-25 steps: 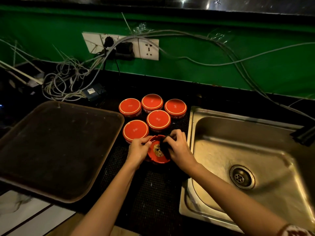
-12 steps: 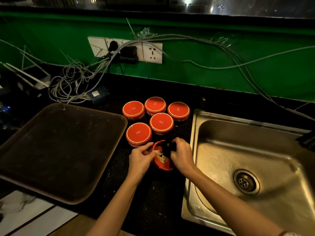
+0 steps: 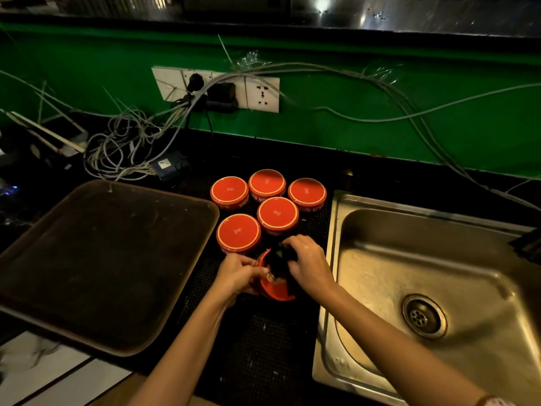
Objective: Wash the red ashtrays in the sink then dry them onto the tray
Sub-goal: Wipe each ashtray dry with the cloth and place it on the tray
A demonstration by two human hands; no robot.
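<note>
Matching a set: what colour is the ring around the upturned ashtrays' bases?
White: a thin ring on the red upturned ashtrays, seen in the head view.

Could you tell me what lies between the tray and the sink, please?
In the head view, a black mat with five upside-down red ashtrays; nearer, the left hand grips a sixth ashtray and the right hand holds a dark pad in it.

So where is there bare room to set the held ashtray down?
The brown tray is bare throughout; the sink is bare around its drain. The black mat between them, nearer the person, is free. Crowded: the five upside-down ashtrays behind the held ashtray.
</note>
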